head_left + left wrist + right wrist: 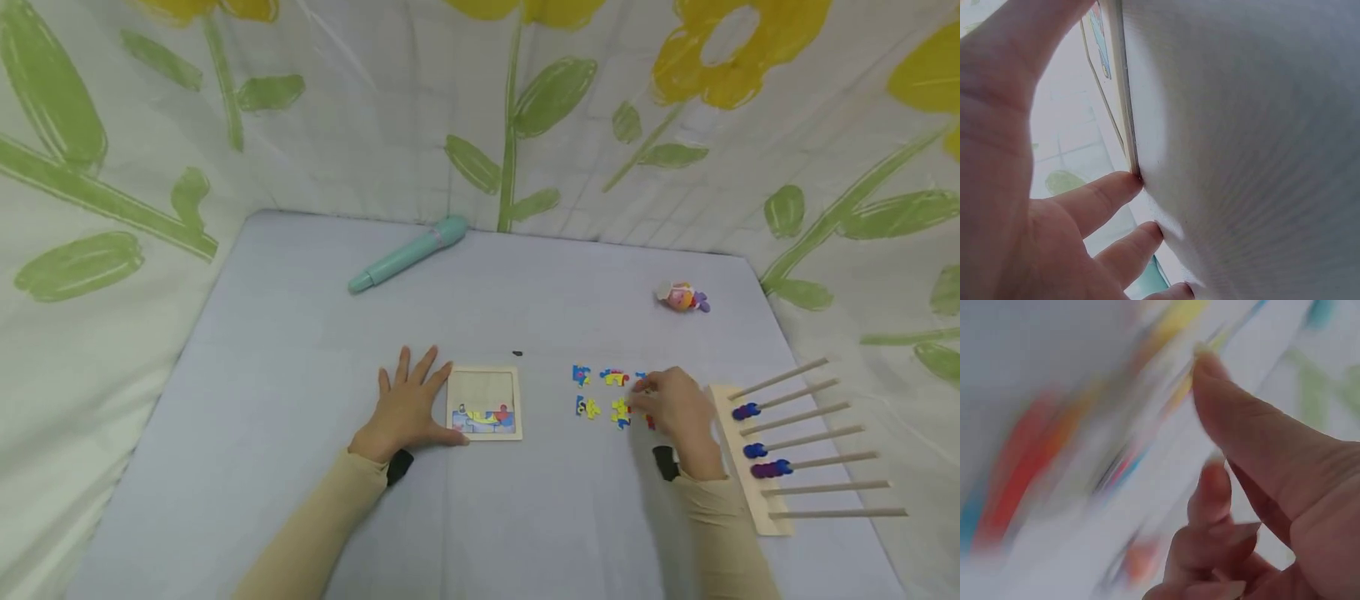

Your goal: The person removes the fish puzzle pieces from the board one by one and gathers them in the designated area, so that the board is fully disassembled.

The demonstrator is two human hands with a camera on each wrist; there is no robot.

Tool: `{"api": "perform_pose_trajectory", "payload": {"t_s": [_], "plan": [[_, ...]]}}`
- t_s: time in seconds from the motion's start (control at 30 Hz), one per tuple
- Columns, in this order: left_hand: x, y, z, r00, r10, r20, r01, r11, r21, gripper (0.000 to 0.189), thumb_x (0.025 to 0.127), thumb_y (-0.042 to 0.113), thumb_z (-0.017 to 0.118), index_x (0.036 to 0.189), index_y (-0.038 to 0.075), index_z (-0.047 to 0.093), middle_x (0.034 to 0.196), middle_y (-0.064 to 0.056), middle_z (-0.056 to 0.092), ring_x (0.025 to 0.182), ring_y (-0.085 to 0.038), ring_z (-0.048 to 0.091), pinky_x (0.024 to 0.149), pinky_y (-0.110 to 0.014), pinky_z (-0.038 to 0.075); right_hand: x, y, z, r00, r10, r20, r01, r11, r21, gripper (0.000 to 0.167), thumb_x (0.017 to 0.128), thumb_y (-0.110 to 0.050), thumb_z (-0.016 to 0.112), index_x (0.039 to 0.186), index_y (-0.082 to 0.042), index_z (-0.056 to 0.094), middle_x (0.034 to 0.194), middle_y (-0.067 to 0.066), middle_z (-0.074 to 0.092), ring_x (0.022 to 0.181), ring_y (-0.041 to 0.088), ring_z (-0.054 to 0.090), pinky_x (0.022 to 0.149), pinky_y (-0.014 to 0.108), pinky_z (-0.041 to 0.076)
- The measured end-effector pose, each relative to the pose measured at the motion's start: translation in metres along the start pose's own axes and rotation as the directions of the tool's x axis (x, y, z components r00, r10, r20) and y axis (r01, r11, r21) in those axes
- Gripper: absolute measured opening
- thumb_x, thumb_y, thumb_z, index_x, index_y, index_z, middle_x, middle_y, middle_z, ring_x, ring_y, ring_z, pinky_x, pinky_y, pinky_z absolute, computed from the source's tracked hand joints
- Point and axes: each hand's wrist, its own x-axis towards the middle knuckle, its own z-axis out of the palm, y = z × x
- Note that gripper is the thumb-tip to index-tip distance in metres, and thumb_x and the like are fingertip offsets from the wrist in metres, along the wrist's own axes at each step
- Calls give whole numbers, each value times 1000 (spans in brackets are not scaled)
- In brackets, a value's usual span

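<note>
A square wooden puzzle frame (518, 392) lies on the table, with joined colourful pieces (480, 421) along its lower part and bare wood above. My left hand (405, 412) is spread at its left side. The thumb lies at the near edge, and in the left wrist view the index fingertip (1132, 181) meets the corner of the frame. To the right, my right hand (678, 417) hovers at several loose puzzle pieces (615, 377), covering some. In the right wrist view its thumb (1235, 400) and curled fingers stand apart with nothing between them; the pieces there are blurred.
Close to the right forearm stands a wooden bead rack (776, 527) with rods and blue and purple beads. A teal microphone-shaped toy (405, 257) lies at the back, a small figurine (681, 297) back right. A small dark bit (517, 353) sits beyond the frame.
</note>
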Motion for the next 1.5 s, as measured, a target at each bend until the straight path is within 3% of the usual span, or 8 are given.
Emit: {"api": "perform_pose_trajectory", "payload": {"t_s": [0.1, 0.23, 0.5, 0.83, 1.0, 1.13, 1.37, 1.5], "plan": [[-2, -1, -2, 1000, -7, 5, 7, 1000, 10, 117, 66, 60, 91, 159, 10, 40, 174, -18, 17, 159, -56, 1, 116, -84, 9, -2, -64, 24, 980, -197, 3, 194, 971, 137, 19, 91, -23, 79, 104, -9, 81, 104, 13, 78, 76, 16, 64, 60, 25, 46], [-2, 1, -6, 1000, 4, 20, -4, 1000, 23, 116, 68, 61, 89, 160, 10, 39, 175, -17, 16, 159, -56, 0, 117, -84, 10, -7, -141, 58, 906, -416, 77, 387, 889, 245, 27, 85, -24, 85, 107, -8, 81, 95, 5, 78, 77, 12, 67, 66, 23, 51], [-5, 2, -7, 1000, 15, 13, -15, 1000, 25, 116, 68, 61, 90, 159, 10, 39, 174, -17, 17, 159, -56, 2, 116, -85, 11, -19, -185, 90, 899, -425, 110, 403, 898, 175, 29, 75, -21, 92, 100, -11, 82, 97, 2, 78, 95, 19, 69, 83, 36, 56], [-5, 4, -8, 1000, 14, 17, -15, 999, 31, 116, 68, 61, 90, 160, 11, 38, 175, -17, 16, 159, -56, 2, 116, -85, 12, -22, -182, 92, 928, -366, 70, 332, 896, 296, 19, 81, -17, 87, 97, -13, 79, 94, 1, 81, 83, 17, 78, 72, 28, 54], [-6, 4, -10, 1000, 6, 23, -6, 999, 36, 117, 68, 61, 90, 160, 10, 38, 175, -17, 16, 159, -56, 2, 116, -84, 12, -22, -177, 85, 907, -421, 9, 378, 824, 422, 12, 85, -13, 83, 95, -7, 80, 92, 8, 81, 83, 22, 79, 72, 26, 59], [-3, 4, -9, 999, -6, 34, 5, 999, 33, 117, 69, 61, 89, 161, 12, 37, 175, -16, 14, 159, -54, -1, 118, -83, 10, -16, -149, 59, 924, -382, -18, 331, 775, 538, 17, 87, -11, 81, 100, 0, 79, 100, 17, 80, 83, 25, 79, 72, 26, 62], [-1, 4, -7, 999, -31, 45, 29, 999, 33, 118, 69, 62, 89, 161, 12, 36, 176, -15, 13, 160, -54, -2, 119, -82, 8, -19, -56, 15, 977, -206, 63, 165, 901, 401, 18, 88, -12, 80, 103, -1, 79, 96, 16, 80, 69, 10, 74, 71, 21, 50], [-1, 5, -8, 999, -25, 48, 24, 999, 29, 117, 69, 61, 89, 161, 12, 36, 176, -15, 13, 160, -54, -2, 119, -82, 8, -27, -29, 15, 976, -152, 154, 83, 920, 382, 21, 88, -13, 81, 104, 1, 79, 89, 12, 80, 69, 8, 71, 67, 21, 48]]}}
